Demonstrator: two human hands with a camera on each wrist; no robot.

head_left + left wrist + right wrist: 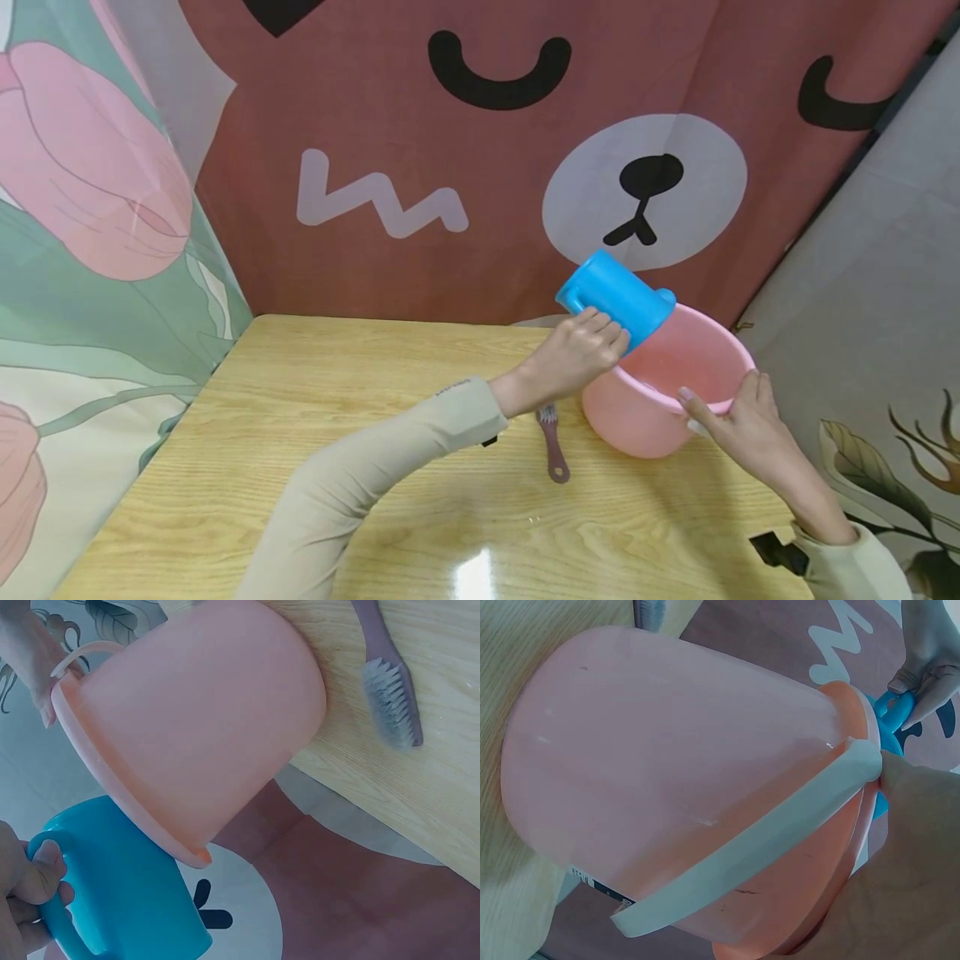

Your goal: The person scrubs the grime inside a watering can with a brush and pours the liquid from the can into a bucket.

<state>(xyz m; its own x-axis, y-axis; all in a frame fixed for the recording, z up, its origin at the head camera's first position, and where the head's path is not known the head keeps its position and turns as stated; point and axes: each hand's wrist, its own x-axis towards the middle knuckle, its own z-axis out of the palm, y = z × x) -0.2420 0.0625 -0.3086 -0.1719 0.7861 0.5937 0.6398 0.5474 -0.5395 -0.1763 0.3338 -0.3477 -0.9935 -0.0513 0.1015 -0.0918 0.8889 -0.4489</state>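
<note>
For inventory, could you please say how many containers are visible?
2: the blue jug in the left hand and the pink bucket, its rim held by the right hand; others may hide inside.

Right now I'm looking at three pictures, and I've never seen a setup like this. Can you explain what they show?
There's no machine here, just a person's two bare hands. The wide picture comes from a camera worn on the head, looking forward and down. The other two come from cameras worn on the wrists, one per hand, so they look close and turned sideways.

The left hand has its grip on the handle of a blue cup, tilted at the mouth of a pink bucket. The right hand holds the bucket at its rim. The bucket is on a wood-grain table, and a brush lies beside it. I can't tell whether anything is pouring.
</note>
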